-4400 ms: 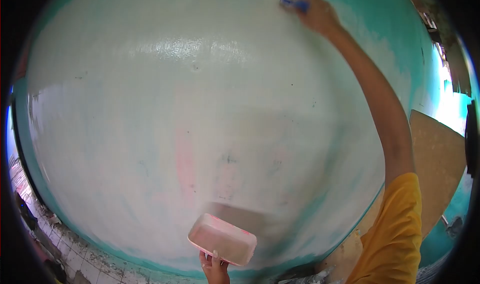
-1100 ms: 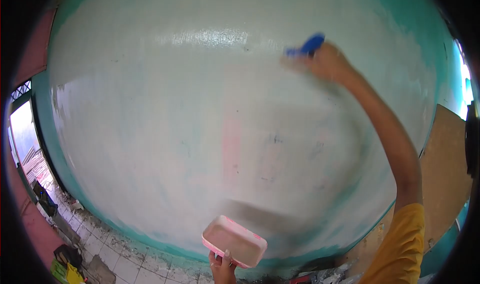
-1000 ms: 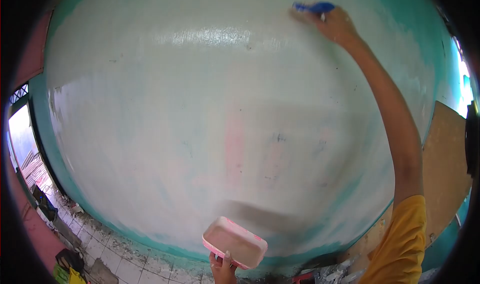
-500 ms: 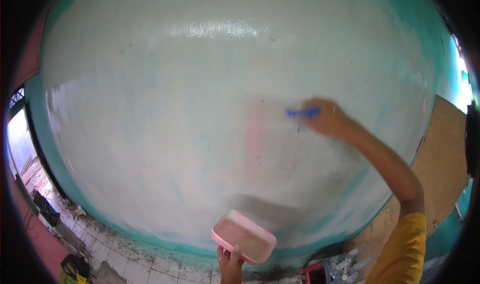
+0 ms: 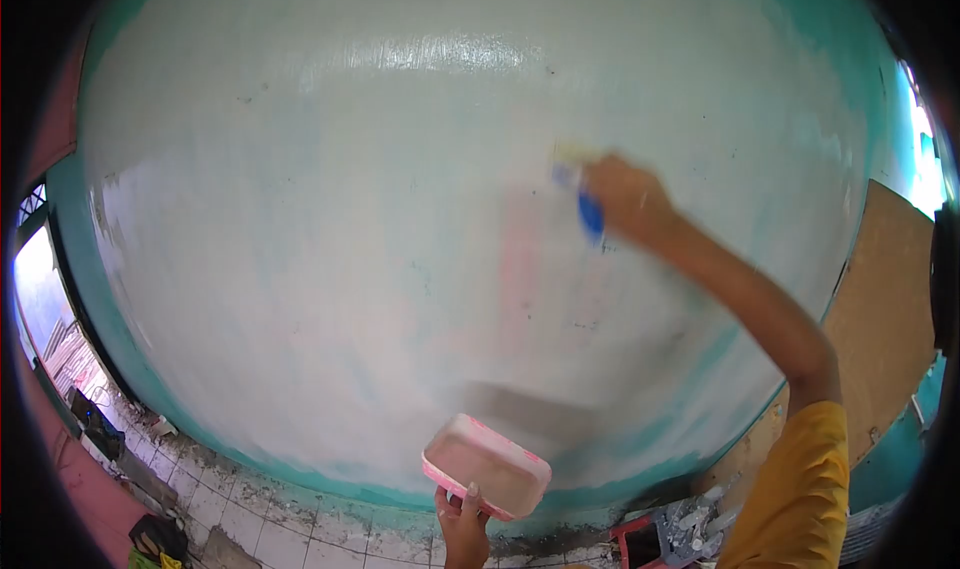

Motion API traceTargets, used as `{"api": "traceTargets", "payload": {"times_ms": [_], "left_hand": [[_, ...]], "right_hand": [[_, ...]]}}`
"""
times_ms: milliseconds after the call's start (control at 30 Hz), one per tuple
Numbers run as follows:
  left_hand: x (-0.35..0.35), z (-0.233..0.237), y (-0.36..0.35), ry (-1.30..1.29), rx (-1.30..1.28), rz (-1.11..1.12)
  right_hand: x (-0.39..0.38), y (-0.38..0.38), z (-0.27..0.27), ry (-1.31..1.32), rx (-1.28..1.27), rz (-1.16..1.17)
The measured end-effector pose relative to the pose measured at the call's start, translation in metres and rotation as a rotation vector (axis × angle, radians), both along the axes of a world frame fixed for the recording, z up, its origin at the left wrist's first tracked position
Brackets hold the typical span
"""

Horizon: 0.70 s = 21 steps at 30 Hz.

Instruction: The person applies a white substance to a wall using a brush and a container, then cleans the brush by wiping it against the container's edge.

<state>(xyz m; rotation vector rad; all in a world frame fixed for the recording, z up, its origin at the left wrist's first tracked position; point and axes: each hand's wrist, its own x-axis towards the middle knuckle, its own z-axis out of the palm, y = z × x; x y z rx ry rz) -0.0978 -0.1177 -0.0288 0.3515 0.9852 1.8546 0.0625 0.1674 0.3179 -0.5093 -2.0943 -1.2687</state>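
Observation:
My right hand is raised against the wall, wrapped round a paintbrush. The brush has a blue handle pointing down and pale yellowish bristles at the wall, both blurred by motion. Low in the view, my left hand grips a pink-and-white plastic tub from below, its thumb over the near side. Pale paint lies inside the tub. Whitish paint covers most of the teal wall, with a faint pink patch left of the brush.
A brown board leans at the right. Below it stands a paint-spattered item with a red frame. White floor tiles, dirty with debris, run along the wall's foot. A doorway and a dark bag are at the left.
My right hand has moved up and slightly left along the wall. The brush's blue handle has swung from pointing sideways to pointing down. The tub in my left hand has barely moved.

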Motion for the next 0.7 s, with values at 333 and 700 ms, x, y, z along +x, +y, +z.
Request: {"api": "traceTargets", "payload": {"times_ms": [333,700], "left_hand": [[-0.011,0.001,-0.008,-0.002,0.095,0.051],[-0.007,-0.006,-0.014,-0.054,0.069,0.011]], "right_hand": [[-0.013,-0.032,0.093,0.299,-0.352,-0.144],[-0.011,0.003,-0.033,-0.161,-0.072,-0.087]]}}
